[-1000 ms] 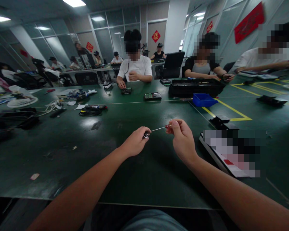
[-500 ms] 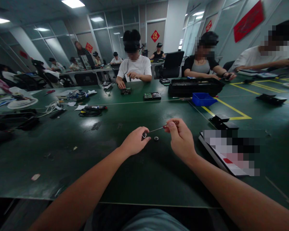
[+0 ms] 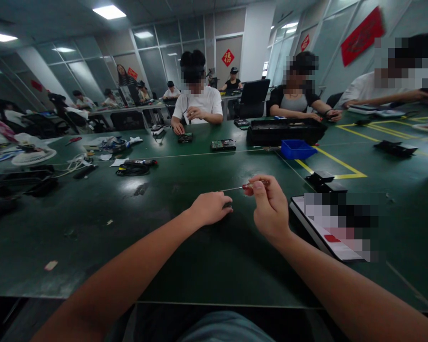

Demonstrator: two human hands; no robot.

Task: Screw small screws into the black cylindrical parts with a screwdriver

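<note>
My right hand [image 3: 271, 209] is closed round the reddish handle of a screwdriver [image 3: 248, 185]. Its thin metal shaft points left, and the tip passes behind my left hand [image 3: 212, 208]. That hand is low over the green table, knuckles up, with the fingers curled down. Between its fingertips a bit of a small dark round part [image 3: 228, 205] shows; most of it is covered. Whether a second small part is inside the palm cannot be seen.
To the right lie a white-topped notebook [image 3: 306, 228] and black brackets [image 3: 326, 183]. Further back are a blue bin [image 3: 297, 149], a long black housing [image 3: 285, 132], a circuit board [image 3: 223, 145] and coiled black cable [image 3: 135, 167]. Co-workers sit across the table [image 3: 164, 256].
My left hand has moved right and turned palm down, its fingers now over the small round part that lay on the table. My right hand still grips the screwdriver, barely moved.
</note>
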